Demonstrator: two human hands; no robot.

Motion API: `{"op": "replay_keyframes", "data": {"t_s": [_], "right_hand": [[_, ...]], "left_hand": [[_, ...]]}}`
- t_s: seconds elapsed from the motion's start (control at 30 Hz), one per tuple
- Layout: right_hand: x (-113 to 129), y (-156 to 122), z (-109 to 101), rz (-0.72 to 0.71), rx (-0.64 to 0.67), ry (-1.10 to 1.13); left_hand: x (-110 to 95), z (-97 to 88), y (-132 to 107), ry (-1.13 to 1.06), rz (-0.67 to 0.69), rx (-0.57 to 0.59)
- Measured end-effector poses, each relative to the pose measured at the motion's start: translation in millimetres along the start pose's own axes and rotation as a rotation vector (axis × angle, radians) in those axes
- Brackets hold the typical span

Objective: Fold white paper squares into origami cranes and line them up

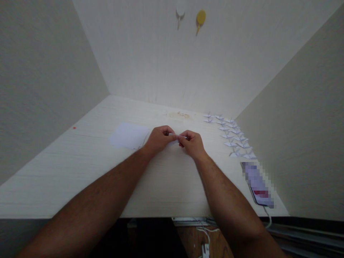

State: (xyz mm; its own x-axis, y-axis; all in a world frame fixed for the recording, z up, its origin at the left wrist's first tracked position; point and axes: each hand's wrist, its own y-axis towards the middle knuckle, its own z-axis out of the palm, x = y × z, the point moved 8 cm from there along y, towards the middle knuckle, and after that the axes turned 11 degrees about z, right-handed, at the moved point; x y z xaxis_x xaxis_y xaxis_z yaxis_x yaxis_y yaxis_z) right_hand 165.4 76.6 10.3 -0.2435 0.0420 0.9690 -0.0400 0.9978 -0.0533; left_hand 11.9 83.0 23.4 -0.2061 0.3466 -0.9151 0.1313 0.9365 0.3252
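Both hands meet over the middle of the pale desk, pinching a small folded piece of white paper [173,142] between them. My left hand [160,138] grips its left side, thumb laid along the top. On the other side, my right hand [191,142] has thumb and fingers closed on the right end. Fingers cover much of the paper, so its exact shape cannot be made out. Left of my left hand lies a stack of white paper sheets [129,135], flat on the desk.
Several folded white paper cranes [231,134] stand in rows at the back right. A phone [256,184] with a white cable [268,216] lies near the right wall. Walls enclose the desk [166,186] on three sides. Two hooks, one yellow [201,17], hang on the back wall.
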Motion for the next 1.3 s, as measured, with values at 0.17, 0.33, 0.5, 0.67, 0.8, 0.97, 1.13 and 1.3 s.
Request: {"op": "replay_keyframes", "data": {"t_s": [0.17, 0.33, 0.5, 0.67, 0.8, 0.97, 1.13, 1.3], "right_hand": [[-0.2, 1.1, -2.1, -0.009, -0.039, -0.025], [-3.0, 2.9, -2.6, 0.001, -0.032, -0.013], [1.5, -0.1, 1.9, -0.084, -0.035, -0.155], [10.0, -3.1, 4.3, -0.191, -0.061, -0.346], [13.5, -2.4, 3.4, -0.217, -0.077, -0.403], [16.9, 0.5, 8.4, -0.27, -0.054, -0.503], [19.4, 1.5, 12.0, -0.297, -0.046, -0.6], [15.9, 2.2, 6.7, -0.241, -0.013, -0.508]], "left_hand": [[16.1, 2.7, -2.3, -0.169, -0.134, -0.047], [16.9, 2.2, -0.6, -0.201, -0.123, -0.053], [0.4, 2.8, 1.8, 0.104, 0.044, 0.03], [1.8, 7.3, 0.5, 0.174, 0.027, 0.084], [-0.1, 3.6, -1.3, 0.199, -0.026, 0.023], [1.5, -0.4, -1.1, 0.248, -0.091, -0.031], [4.3, -6.5, -1.0, 0.26, -0.129, -0.072], [3.4, -9.9, -2.6, 0.162, -0.159, -0.121]]}}
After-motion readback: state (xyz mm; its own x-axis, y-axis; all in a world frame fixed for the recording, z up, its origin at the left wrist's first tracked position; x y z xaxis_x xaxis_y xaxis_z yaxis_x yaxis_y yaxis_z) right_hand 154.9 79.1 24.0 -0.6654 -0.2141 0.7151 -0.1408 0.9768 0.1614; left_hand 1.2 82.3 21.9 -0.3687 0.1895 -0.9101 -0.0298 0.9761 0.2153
